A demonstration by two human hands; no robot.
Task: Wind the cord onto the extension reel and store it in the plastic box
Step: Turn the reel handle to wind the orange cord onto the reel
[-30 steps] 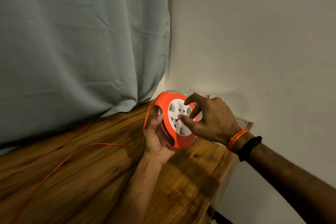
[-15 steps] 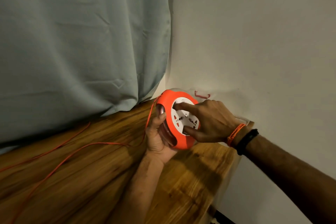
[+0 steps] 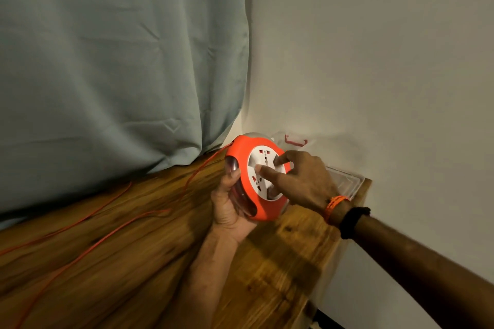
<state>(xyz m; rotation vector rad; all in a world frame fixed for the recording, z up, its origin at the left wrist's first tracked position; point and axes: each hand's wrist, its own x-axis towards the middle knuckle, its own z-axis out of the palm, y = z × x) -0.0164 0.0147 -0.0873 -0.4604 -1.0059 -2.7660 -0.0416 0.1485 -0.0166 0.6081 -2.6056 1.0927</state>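
An orange extension reel (image 3: 242,160) with a white socket face is held upright above the wooden table (image 3: 133,262). My left hand (image 3: 231,208) grips it from below and behind, thumb on the clear side. My right hand (image 3: 302,181) lies across the socket face, fingers curled into the white centre disc. A thin orange cord (image 3: 112,235) trails from the reel's top left across the table toward the lower left. A clear plastic box (image 3: 344,181) with a red latch (image 3: 295,140) stands behind the reel against the wall, mostly hidden by my right hand.
A grey-green curtain (image 3: 120,61) hangs behind the table on the left. A plain white wall (image 3: 374,61) meets the table's right edge, and the table corner (image 3: 366,184) lies just past the box.
My right hand's fingers have shifted round the white socket face, turning it. The reel stays in my left hand at the same spot. The loose cord on the table has moved slightly.
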